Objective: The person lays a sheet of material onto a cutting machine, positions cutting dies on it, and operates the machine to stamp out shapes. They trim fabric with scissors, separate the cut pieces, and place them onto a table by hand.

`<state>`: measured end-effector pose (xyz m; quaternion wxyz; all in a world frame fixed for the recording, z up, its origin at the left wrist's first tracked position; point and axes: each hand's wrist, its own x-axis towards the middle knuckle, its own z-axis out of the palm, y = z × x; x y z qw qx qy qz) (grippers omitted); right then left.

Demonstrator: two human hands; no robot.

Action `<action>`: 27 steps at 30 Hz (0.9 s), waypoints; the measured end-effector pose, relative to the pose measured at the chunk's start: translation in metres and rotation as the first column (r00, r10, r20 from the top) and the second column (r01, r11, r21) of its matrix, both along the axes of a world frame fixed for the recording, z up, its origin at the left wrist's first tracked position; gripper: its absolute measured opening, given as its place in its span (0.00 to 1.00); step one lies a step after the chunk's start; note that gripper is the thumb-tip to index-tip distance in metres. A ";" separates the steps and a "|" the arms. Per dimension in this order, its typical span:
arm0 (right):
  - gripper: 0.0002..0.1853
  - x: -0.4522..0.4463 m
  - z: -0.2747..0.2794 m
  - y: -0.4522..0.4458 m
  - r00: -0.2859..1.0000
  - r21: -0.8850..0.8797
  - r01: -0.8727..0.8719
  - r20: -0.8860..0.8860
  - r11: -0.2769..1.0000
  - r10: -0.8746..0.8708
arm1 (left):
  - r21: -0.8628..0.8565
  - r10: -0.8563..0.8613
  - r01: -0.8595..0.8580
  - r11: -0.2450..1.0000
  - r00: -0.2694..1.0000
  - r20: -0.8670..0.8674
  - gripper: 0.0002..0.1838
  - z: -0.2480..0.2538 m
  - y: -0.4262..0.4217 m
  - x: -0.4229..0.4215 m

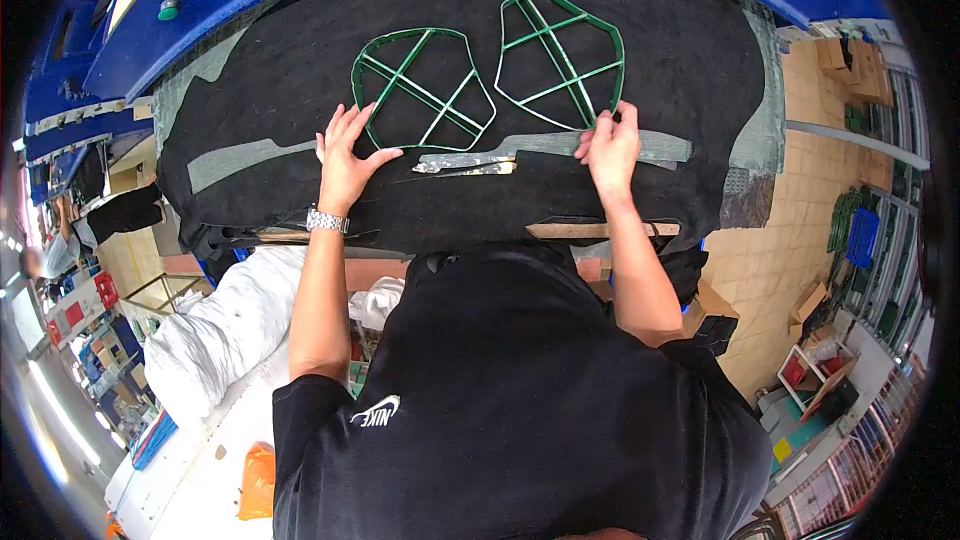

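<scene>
On the black sheet, the first green frame lies near the middle, and the second green frame more to the right. The left hand touches the first one, fingers spread apart. The right hand is at the other, fingers bent; whether they grip, I cannot tell.

A rounded, cross-barred green frame lies on black sheeting — right of it, apart, a taller barred frame.
</scene>
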<state>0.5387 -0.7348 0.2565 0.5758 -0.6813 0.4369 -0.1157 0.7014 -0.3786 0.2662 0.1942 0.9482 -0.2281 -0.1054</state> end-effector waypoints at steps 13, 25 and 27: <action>0.12 0.001 -0.010 0.036 0.988 0.224 0.095 0.100 0.970 -0.119 | -0.018 -0.013 0.013 1.000 1.000 0.018 0.46 -0.001 0.000 0.001; 0.12 -0.012 -0.018 -0.017 0.991 0.151 -0.126 0.073 0.980 0.116 | -0.028 -0.024 0.025 0.999 0.999 0.043 0.48 -0.002 0.002 -0.002; 0.13 -0.012 -0.017 -0.018 0.991 0.157 -0.127 0.060 0.979 0.118 | -0.061 -0.018 0.022 0.998 0.997 0.076 0.47 -0.010 0.004 -0.003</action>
